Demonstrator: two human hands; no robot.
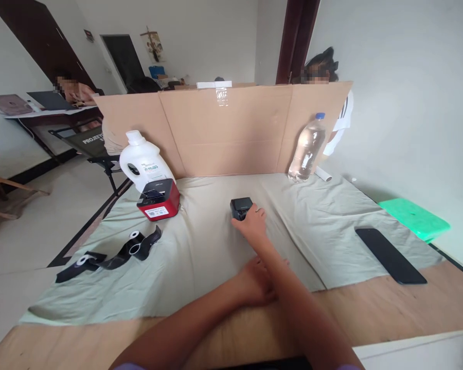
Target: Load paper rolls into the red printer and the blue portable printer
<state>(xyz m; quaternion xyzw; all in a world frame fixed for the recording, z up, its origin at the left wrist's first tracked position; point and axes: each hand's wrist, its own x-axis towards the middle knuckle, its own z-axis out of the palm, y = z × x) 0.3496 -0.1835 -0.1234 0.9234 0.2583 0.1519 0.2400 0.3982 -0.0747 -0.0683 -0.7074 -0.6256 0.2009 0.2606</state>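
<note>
Black box: sits near the middle of the pale cloth, well short of the cardboard, with your right hand at its near right side.
Right hand: narrowed on the black box; your thumb lies along the near side, your fingers bend round the right side. Whether the box bears on the cloth or is slightly raised cannot be told.
Left hand: low over the near part of the cloth, under your right forearm, which hides part of it. You show no object in it; how far the fingers are spread cannot be told.
Red box: left of the black box, well apart from both your hands, just in front of the white jug.
Black ribbon: lies loose on the cloth at your left, its rolls nearer you than the red box.
Bottle: clear, blue-capped, before the cardboard's right part.
Phone: flat at your far right, apart from your hands.
</note>
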